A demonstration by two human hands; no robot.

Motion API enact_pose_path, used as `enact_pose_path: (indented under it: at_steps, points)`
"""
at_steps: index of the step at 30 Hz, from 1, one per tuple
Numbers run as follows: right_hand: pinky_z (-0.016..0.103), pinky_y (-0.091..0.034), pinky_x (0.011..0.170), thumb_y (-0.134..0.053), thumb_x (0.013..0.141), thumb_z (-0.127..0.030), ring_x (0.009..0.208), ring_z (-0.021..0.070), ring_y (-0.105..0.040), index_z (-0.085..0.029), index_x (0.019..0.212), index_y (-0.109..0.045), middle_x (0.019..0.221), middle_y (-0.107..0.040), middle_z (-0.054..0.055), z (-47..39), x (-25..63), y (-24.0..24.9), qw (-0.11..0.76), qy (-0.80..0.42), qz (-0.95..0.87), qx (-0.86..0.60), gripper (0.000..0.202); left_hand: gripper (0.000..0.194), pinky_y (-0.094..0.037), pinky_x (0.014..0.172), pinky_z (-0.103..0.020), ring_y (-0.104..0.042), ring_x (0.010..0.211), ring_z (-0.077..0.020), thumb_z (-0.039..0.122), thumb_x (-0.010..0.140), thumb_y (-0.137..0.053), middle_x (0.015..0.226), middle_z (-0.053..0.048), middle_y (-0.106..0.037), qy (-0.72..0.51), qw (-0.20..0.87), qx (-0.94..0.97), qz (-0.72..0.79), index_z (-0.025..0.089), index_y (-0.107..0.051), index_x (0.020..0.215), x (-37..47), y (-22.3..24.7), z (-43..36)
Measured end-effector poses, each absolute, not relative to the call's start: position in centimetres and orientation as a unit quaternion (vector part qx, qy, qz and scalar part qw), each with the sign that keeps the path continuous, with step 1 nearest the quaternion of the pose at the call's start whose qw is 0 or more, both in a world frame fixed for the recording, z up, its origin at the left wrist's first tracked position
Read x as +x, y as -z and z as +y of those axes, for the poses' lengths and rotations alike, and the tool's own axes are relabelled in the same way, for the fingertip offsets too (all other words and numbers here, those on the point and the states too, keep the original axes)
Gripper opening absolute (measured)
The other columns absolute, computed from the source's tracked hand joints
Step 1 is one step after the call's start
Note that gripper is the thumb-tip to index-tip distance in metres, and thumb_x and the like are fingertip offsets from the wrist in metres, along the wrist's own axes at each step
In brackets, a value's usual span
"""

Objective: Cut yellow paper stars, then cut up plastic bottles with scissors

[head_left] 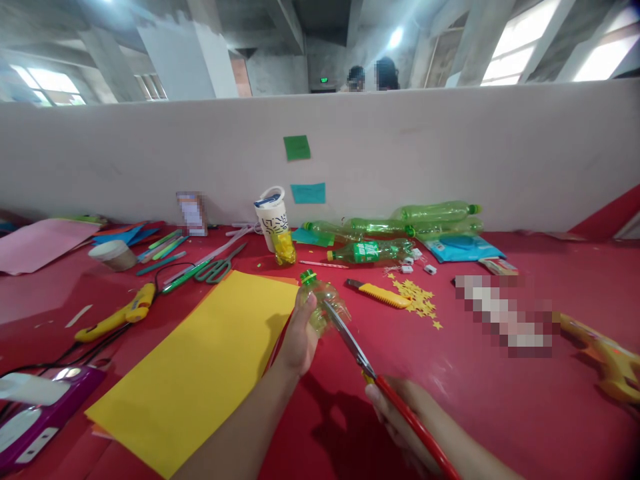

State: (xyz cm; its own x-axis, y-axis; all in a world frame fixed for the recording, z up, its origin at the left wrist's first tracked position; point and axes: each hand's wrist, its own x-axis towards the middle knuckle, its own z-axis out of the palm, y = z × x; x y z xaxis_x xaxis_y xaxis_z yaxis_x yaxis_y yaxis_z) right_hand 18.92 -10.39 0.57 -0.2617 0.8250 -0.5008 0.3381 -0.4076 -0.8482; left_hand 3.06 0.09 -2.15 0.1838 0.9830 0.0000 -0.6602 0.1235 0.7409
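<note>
My left hand [301,333] grips the cut-off top of a clear green plastic bottle [327,300], its green cap pointing away from me. In my right hand [400,407] is a pair of scissors [357,350] with red handles. The scissor blades reach up to the bottle piece and overlap its near side; I cannot tell whether they bite into the plastic. Left of my left hand lies a stack of yellow paper [200,360]. Just beyond the bottle piece are a yellow utility knife [383,295] and a scatter of small yellow stars [417,298].
Several green bottles [370,252] lie at the back by a white partition [150,153], beside a patterned cup [270,220]. Yellow glue guns lie at left [120,317] and right [600,353]. Green-handled scissors [215,268], pens [165,247] and a purple power strip [55,413] are on the left.
</note>
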Motion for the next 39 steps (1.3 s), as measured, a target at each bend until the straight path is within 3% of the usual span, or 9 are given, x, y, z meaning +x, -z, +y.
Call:
enact_pose_path:
  at_steps: [9, 16, 21, 27, 39]
  points:
    - [0.020, -0.021, 0.042, -0.047, 0.078, -0.064, 0.048, 0.0070, -0.027, -0.020, 0.060, -0.033, 0.053, -0.029, -0.007, -10.4, 19.1, -0.3, 0.227, -0.588, -0.517, -0.579, 0.049, 0.018, -0.043, 0.087, -0.037, -0.059, 0.091, -0.0165, 0.033, 0.085, -0.052, 0.098, 0.000, -0.062, -0.584, 0.701, 0.316, 0.260, 0.027, -0.053, 0.101, 2.6, 2.3, 0.3]
    - [0.019, -0.022, 0.038, -0.032, 0.080, -0.072, 0.041, 0.0060, -0.025, -0.021, 0.067, -0.037, 0.049, -0.028, -0.009, -10.2, 19.4, -2.5, 0.204, -0.609, -0.528, -0.555, 0.052, 0.022, -0.039, 0.094, -0.037, -0.056, 0.103, -0.0189, 0.030, 0.083, -0.056, 0.103, -0.001, -0.063, -0.582, 0.691, 0.340, 0.262, 0.026, -0.054, 0.104, 3.0, 2.2, 0.0]
    - [0.020, -0.020, 0.040, -0.036, 0.080, -0.070, 0.045, 0.0062, -0.025, -0.021, 0.063, -0.033, 0.053, -0.027, -0.008, -10.3, 19.5, -2.6, 0.201, -0.601, -0.539, -0.555, 0.052, 0.022, -0.036, 0.097, -0.039, -0.052, 0.110, -0.0201, 0.030, 0.082, -0.057, 0.108, -0.002, -0.062, -0.585, 0.688, 0.336, 0.269, 0.026, -0.055, 0.104, 3.1, 2.3, 0.0]
    - [0.020, -0.020, 0.043, -0.042, 0.076, -0.072, 0.048, 0.0062, -0.025, -0.020, 0.062, -0.032, 0.055, -0.027, -0.008, -10.3, 19.5, -2.5, 0.205, -0.595, -0.540, -0.558, 0.054, 0.021, -0.037, 0.096, -0.038, -0.056, 0.105, -0.0192, 0.031, 0.081, -0.057, 0.109, -0.002, -0.062, -0.588, 0.689, 0.333, 0.261, 0.027, -0.056, 0.102, 3.0, 2.2, 0.0]
    - [0.019, -0.019, 0.038, -0.036, 0.074, -0.076, 0.040, 0.0052, -0.022, -0.021, 0.065, -0.036, 0.050, -0.024, -0.010, -10.3, 19.5, -3.0, 0.204, -0.625, -0.504, -0.561, 0.055, 0.040, -0.036, 0.097, -0.037, -0.053, 0.110, -0.0200, 0.030, 0.079, -0.061, 0.116, -0.002, -0.060, -0.568, 0.679, 0.360, 0.295, 0.032, -0.050, 0.118, 3.2, 3.5, -0.3]
